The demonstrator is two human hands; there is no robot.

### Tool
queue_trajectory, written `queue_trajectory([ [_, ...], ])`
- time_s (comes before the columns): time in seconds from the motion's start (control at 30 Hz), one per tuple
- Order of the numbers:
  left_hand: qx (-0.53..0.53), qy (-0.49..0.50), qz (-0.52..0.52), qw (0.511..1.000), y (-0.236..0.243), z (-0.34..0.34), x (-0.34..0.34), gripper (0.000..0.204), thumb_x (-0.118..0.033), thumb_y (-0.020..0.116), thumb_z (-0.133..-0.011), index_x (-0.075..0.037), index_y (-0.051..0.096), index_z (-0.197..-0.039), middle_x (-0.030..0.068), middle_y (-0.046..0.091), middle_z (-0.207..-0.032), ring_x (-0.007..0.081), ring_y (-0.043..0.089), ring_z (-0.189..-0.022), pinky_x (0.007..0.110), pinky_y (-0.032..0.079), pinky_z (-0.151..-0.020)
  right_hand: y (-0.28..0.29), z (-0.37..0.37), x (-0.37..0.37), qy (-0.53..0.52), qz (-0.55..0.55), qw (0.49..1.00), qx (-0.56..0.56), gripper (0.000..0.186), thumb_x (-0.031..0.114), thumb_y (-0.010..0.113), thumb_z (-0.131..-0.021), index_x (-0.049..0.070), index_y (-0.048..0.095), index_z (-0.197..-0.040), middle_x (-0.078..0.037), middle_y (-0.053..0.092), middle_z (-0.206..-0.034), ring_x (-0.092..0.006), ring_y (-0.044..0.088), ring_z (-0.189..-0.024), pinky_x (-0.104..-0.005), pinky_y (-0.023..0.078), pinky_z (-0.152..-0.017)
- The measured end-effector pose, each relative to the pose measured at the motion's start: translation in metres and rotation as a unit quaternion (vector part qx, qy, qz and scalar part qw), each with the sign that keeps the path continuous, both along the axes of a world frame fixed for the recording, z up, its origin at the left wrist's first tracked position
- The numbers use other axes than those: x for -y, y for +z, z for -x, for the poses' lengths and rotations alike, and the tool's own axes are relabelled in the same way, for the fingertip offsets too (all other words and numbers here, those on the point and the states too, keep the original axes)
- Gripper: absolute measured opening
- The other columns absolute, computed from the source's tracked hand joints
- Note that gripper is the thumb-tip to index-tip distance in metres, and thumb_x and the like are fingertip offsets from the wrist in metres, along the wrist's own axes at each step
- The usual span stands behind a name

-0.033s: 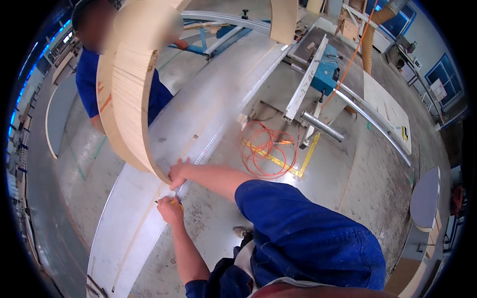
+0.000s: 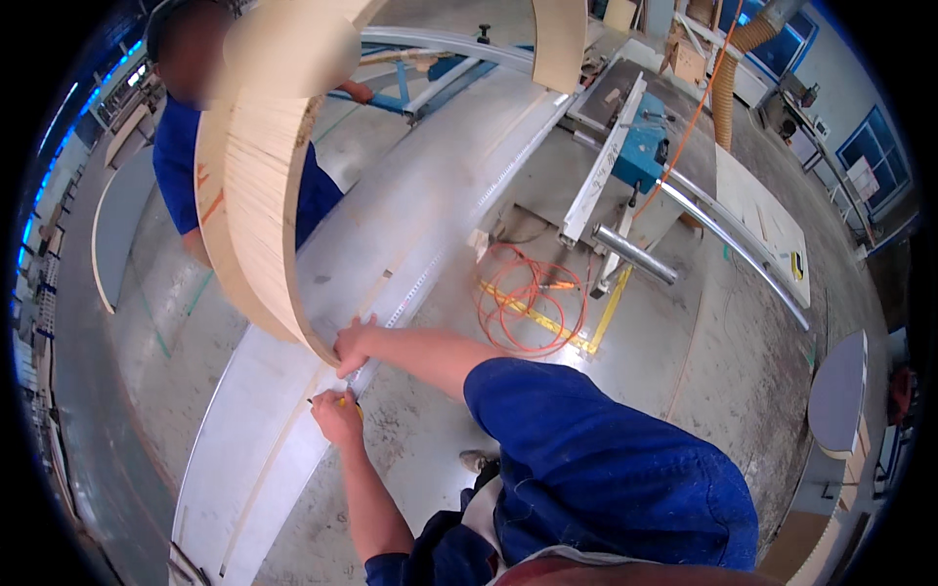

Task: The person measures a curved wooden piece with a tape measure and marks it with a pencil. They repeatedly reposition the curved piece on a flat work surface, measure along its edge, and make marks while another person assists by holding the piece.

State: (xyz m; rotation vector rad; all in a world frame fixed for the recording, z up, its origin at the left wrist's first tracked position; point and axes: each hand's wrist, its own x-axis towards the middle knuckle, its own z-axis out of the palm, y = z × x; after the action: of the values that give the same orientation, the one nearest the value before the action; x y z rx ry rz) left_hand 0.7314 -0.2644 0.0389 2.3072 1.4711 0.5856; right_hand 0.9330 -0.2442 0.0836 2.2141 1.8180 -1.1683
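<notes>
A tall, curved wooden arch piece (image 2: 264, 195) stands on a long pale curved tabletop (image 2: 254, 391). My right hand (image 2: 354, 345) grips the arch's near foot at its lower end, one finger stretched out along the tabletop. Just nearer to me, my left hand (image 2: 336, 418) is closed round a slim, dark-tipped pencil (image 2: 311, 400) that points left over the surface. A bit of yellow (image 2: 359, 411) shows at the other side of this hand; I cannot make out what it belongs to. A white measuring strip (image 2: 410, 298) runs along the tabletop's right edge.
A co-worker in blue (image 2: 176, 161) stands behind the arch. An orange hose (image 2: 532, 298) lies coiled on the floor, right of the tabletop. Beyond it stands a blue and grey saw machine (image 2: 640, 146) with metal rails. Another curved wooden piece (image 2: 560, 44) rises at the far end.
</notes>
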Motion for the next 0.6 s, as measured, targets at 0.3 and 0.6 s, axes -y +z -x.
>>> queue_trajectory([
  [0.3, -0.013, 0.009, 0.017, 1.0, 0.01, -0.003, 0.004, 0.015, -0.02, 0.082, -0.08, -0.008, 0.073, -0.08, 0.0107, 0.066, -0.107, 0.0341, 0.06, -0.105, 0.046, 0.051, -0.091, 0.0, -0.002, -0.001, -0.02, 0.0, 1.0, -0.011, 0.081, 0.061, 0.07, -0.075, 0.018, 0.061, -0.143, -0.015, 0.047, -0.156, -0.0482, 0.021, -0.152, -0.0784, 0.018, -0.115],
  [0.6, -0.007, 0.004, -0.01, 1.0, 0.005, -0.003, 0.003, 0.017, -0.021, 0.083, -0.079, -0.008, 0.072, -0.081, 0.0107, 0.066, -0.107, 0.0341, 0.059, -0.106, 0.046, 0.052, -0.091, -0.001, 0.002, 0.001, -0.023, -0.005, 1.0, -0.014, 0.076, 0.061, 0.07, -0.078, 0.021, 0.062, -0.142, -0.014, 0.045, -0.158, -0.0491, 0.02, -0.153, -0.0798, 0.018, -0.114],
])
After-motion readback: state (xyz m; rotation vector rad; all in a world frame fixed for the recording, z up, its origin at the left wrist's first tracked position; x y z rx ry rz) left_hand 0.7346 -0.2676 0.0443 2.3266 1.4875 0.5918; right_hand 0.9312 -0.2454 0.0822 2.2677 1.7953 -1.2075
